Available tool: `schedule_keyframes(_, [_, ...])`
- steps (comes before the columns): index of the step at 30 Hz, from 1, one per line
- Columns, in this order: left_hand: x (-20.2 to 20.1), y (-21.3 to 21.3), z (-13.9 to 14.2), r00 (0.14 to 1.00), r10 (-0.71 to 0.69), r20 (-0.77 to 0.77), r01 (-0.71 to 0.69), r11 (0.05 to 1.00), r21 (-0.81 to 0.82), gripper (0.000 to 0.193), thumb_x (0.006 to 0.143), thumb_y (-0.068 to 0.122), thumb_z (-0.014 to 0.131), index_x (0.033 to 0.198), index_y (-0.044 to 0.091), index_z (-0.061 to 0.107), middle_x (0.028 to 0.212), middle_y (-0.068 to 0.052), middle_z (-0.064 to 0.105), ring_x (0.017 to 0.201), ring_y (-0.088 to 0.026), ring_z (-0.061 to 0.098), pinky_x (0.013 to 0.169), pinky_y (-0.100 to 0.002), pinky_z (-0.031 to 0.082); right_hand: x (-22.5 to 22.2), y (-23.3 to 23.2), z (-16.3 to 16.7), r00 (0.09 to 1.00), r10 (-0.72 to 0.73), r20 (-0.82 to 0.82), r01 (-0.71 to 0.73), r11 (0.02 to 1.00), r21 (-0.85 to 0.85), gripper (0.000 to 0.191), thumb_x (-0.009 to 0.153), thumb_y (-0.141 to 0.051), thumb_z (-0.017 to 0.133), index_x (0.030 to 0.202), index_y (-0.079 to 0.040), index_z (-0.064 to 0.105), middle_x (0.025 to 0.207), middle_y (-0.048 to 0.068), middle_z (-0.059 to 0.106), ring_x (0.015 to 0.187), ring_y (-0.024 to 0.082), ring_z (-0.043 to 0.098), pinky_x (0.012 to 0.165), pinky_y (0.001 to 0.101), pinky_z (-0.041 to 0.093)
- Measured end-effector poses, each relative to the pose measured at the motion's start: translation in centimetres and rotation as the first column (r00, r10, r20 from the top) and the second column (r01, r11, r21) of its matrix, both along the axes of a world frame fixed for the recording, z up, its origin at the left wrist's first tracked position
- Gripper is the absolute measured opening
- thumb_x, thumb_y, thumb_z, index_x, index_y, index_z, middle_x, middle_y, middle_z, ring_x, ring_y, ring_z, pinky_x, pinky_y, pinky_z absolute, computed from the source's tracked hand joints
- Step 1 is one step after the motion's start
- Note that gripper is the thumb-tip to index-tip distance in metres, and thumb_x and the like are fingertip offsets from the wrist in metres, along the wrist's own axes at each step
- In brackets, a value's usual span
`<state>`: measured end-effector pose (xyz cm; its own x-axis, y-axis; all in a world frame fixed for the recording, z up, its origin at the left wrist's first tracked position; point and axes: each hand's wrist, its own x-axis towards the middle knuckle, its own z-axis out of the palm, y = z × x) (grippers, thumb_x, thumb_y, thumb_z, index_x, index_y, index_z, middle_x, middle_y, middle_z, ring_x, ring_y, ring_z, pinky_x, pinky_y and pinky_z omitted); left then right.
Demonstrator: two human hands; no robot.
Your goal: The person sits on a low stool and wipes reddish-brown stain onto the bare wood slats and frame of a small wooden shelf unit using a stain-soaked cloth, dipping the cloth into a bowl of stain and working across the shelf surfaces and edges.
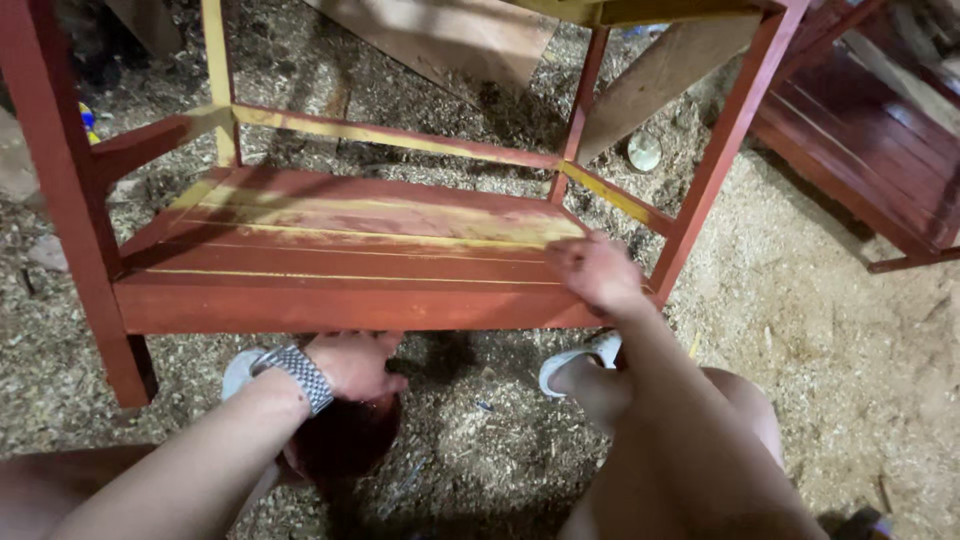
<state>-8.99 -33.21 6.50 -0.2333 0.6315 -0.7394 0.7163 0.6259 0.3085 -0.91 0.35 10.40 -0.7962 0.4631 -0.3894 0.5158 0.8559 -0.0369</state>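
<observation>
Red-stained wooden shelf frame (pixel 340 250) stands on a sawdust-covered floor (pixel 800 300), its long axis running left to right across the view. Nearest, the left hand (pixel 355 362), with a metal watch (pixel 298 372) on its wrist, reaches under the front rail; whether it grips anything cannot be told. The right hand (pixel 598 272) presses fingers together on the lower shelf's right corner. Farther right lies another red slatted piece (pixel 870 140).

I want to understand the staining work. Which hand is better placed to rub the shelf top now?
Probably the right hand: it already lies on the red shelf near its front right corner. The left hand is below the front edge, by a dark red cloth.
</observation>
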Motion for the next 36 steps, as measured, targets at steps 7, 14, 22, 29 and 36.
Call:
schedule_keyframes(7, [0.4,0.9,1.7,0.999,0.048,0.003,-0.048,0.992,-0.115,0.098,0.095,0.054,0.062,0.166,0.018,0.005,0.166,-0.024,0.023,0.156,-0.046,0.016,0.125,-0.062,0.015,-4.1,-8.6,-1.2,0.990,0.124,0.068,-0.120,0.991,-0.062,0.054,0.083,-0.019,0.064,0.136,-0.025,0.059,0.129,0.008,0.061,0.107,0.027,0.068,0.085,0.0464,0.062])
schedule_keyframes(14, [0.2,0.9,1.7,1.000,0.015,-0.004,-0.015,0.992,-0.122,0.096,0.094,0.055,0.063,0.166,0.018,0.010,0.164,-0.022,0.028,0.154,-0.044,0.023,0.124,-0.060,0.020,-5.7,-13.1,-0.6,0.957,0.280,-0.074,-0.288,0.944,-0.161,0.047,0.079,-0.042,0.077,0.125,-0.032,0.071,0.139,0.007,0.060,0.123,0.031,0.059,0.104,0.0444,0.050])
schedule_keyframes(22, [-1.5,0.3,-0.8,0.995,0.010,0.096,-0.014,0.999,0.045,0.084,0.092,0.059,0.062,0.156,0.011,0.036,0.162,-0.014,0.039,0.151,-0.032,0.036,0.124,-0.039,0.029,-0.5,-0.9,0.8,0.992,-0.081,-0.094,0.075,0.995,-0.065,0.037,0.082,-0.056,0.080,0.082,-0.019,0.082,0.112,0.005,0.074,0.103,0.024,0.068,0.096,0.0397,0.052])
schedule_keyframes(29, [-3.7,1.1,1.9,0.997,0.021,0.073,-0.033,0.987,0.160,0.057,0.088,0.053,0.066,0.131,0.016,0.067,0.125,-0.012,0.071,0.114,-0.031,0.068,0.103,-0.043,0.051,-5.9,-13.7,-0.7,0.960,0.211,-0.183,-0.232,0.968,-0.100,0.043,0.078,-0.045,0.077,0.119,-0.032,0.076,0.140,0.006,0.059,0.121,0.031,0.056,0.098,0.0488,0.047])
schedule_keyframes(36, [-6.3,1.8,7.4,0.946,0.317,-0.070,-0.290,0.921,0.258,0.039,0.083,0.046,0.077,0.113,0.021,0.076,0.111,-0.007,0.076,0.104,-0.029,0.072,0.094,-0.043,0.056,-5.1,-9.6,-1.2,0.966,0.195,-0.167,-0.241,0.913,-0.328,0.035,0.087,-0.028,0.073,0.122,-0.029,0.075,0.124,0.002,0.074,0.111,0.024,0.072,0.100,0.0385,0.058])
